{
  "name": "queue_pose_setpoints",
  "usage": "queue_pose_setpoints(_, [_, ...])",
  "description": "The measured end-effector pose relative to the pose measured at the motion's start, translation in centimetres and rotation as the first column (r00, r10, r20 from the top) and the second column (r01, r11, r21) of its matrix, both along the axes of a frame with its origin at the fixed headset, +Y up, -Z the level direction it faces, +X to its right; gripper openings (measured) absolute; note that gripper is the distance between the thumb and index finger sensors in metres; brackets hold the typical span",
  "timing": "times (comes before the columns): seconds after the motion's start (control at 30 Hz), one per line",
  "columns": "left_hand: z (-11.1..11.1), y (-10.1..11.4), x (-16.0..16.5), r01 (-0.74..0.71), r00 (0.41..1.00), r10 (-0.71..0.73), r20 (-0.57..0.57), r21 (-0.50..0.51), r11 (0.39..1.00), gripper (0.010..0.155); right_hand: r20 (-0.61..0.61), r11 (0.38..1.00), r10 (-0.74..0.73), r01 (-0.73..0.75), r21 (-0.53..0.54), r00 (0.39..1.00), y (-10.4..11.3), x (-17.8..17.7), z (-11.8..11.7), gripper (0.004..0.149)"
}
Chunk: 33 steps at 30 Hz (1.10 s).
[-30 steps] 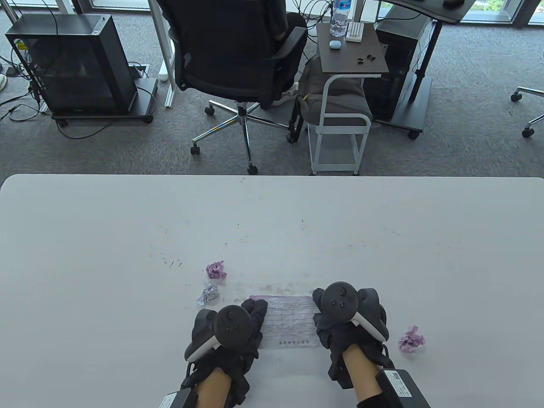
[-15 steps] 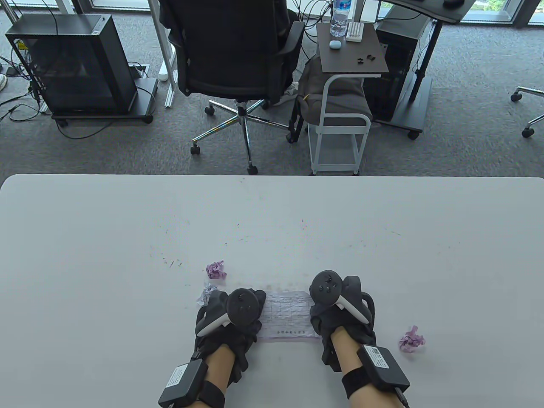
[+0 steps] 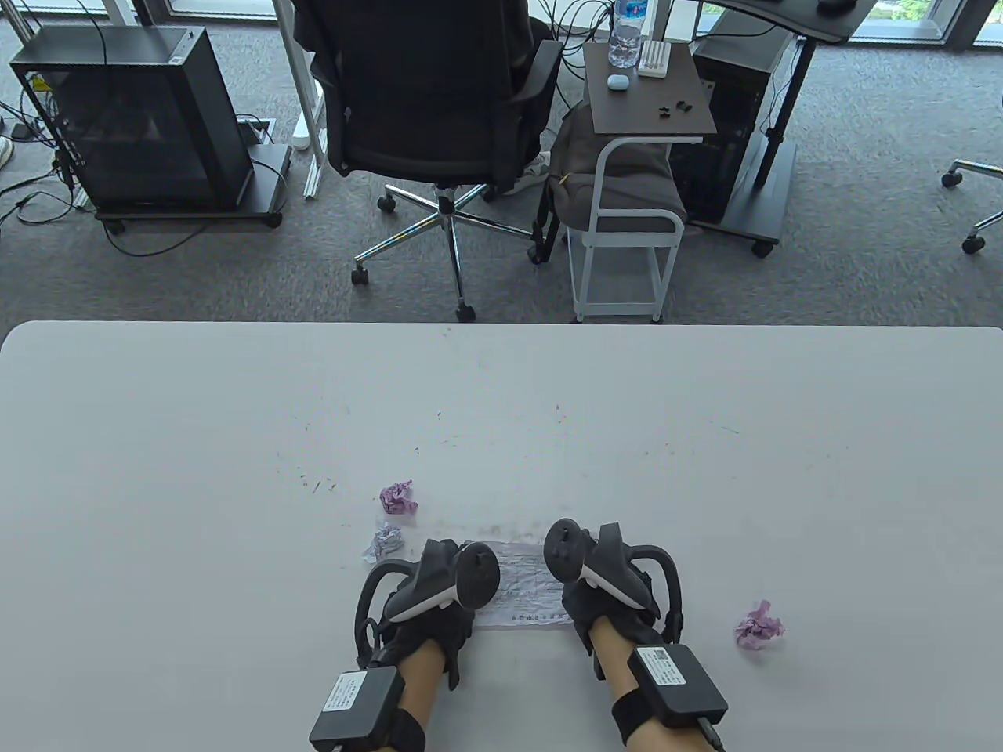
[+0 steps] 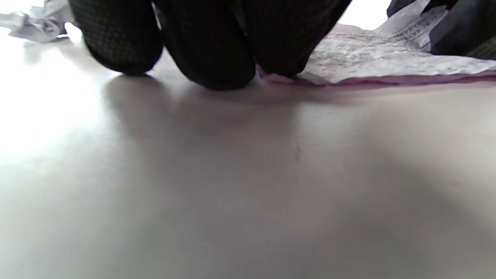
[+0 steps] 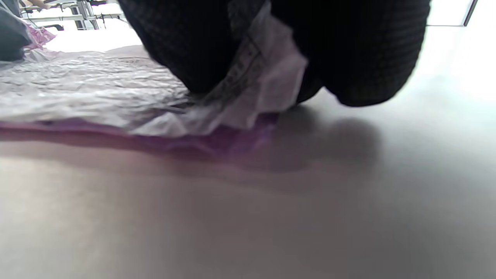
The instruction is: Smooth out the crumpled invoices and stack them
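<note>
Hands first: pinning the left end of the invoice (image 3: 529, 587) with the left hand (image 3: 435, 595), fingertips (image 4: 209, 58) pressing down on its edge and on the table (image 3: 235, 470), nothing wrapped in them as far as the left wrist view shows. Pinching the right end with the right hand (image 3: 607, 587), a corner of the sheet standing up between the fingers in the right wrist view. Lying near the front edge of the table between the two hands, mostly spread out, wrinkled, printed side up.

Risking a tear if pulling outward too hard against the pinned left end, the paper looking thin and already weakened by creases. Risking a fresh fold at the pinched corner if pressing it down bent. Also risking a buckle in the middle if sliding the hands toward each other, and a slip of the whole sheet if easing off on the left.

Counting: one opened invoice; three crumpled balls waiting, namely a purple ball (image 3: 398, 497) and a paler ball (image 3: 384, 542) just left of the sheet, plus another purple ball (image 3: 758, 625) well off to the right; two hands; no stack yet begun.
</note>
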<state>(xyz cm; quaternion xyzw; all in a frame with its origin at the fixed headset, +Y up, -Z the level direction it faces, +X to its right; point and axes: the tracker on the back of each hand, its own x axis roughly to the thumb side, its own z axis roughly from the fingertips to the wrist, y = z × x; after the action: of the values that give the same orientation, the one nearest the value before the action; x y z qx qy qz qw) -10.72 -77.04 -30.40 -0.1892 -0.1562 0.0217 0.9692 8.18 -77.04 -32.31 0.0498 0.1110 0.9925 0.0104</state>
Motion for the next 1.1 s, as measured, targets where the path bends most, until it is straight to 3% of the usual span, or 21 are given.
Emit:
queue_pose_setpoints(0.2, [0.2,-0.2,-0.9,-0.033,0.999,0.033,-0.037,-0.004,0.999,0.067,0.005,0.989,0.142,-0.142,0.032,0.99,0.6,-0.2,0.1,0.067])
queue_pose_setpoints(0.33, [0.3,0.3,-1.5,-0.111,0.992,0.111,-0.057,-0.007,0.994,0.067,0.022,0.98,0.162,-0.163,0.111,0.987,2.5,1.5,0.4,0.068])
queue_pose_setpoints(0.47, [0.7,1.9,-2.3,-0.119,0.992,0.122,-0.037,0.077,0.99,0.069,0.094,0.971,0.2,-0.211,0.116,0.975,5.2,6.3,1.1,0.066])
queue_pose_setpoints(0.57, [1.9,3.7,-2.8,-0.135,0.991,0.135,0.004,0.105,0.985,0.074,0.19,0.981,0.174,-0.186,0.046,0.966,6.1,10.9,2.1,0.066])
queue_pose_setpoints(0.73, [5.5,6.8,-1.9,-0.102,0.992,0.08,0.095,0.251,0.963,0.076,0.386,0.995,0.006,0.034,-0.097,0.923,4.2,16.2,5.4,0.072])
queue_pose_setpoints(0.9, [8.9,6.9,-0.5,-0.003,0.988,-0.021,0.152,0.154,0.988,0.078,0.472,0.972,-0.065,0.163,-0.171,0.879,1.5,16.5,7.8,0.08])
queue_pose_setpoints(0.97, [9.6,6.6,-0.4,-0.032,0.988,0.002,0.156,0.189,0.981,0.078,0.505,0.956,-0.085,0.213,-0.201,0.859,0.3,16.3,8.3,0.081])
queue_pose_setpoints(1.1, [9.7,6.2,-0.7,-0.101,0.985,0.073,0.154,0.182,0.978,0.077,0.381,0.986,0.071,-0.008,-0.164,0.922,0.1,15.5,8.1,0.066])
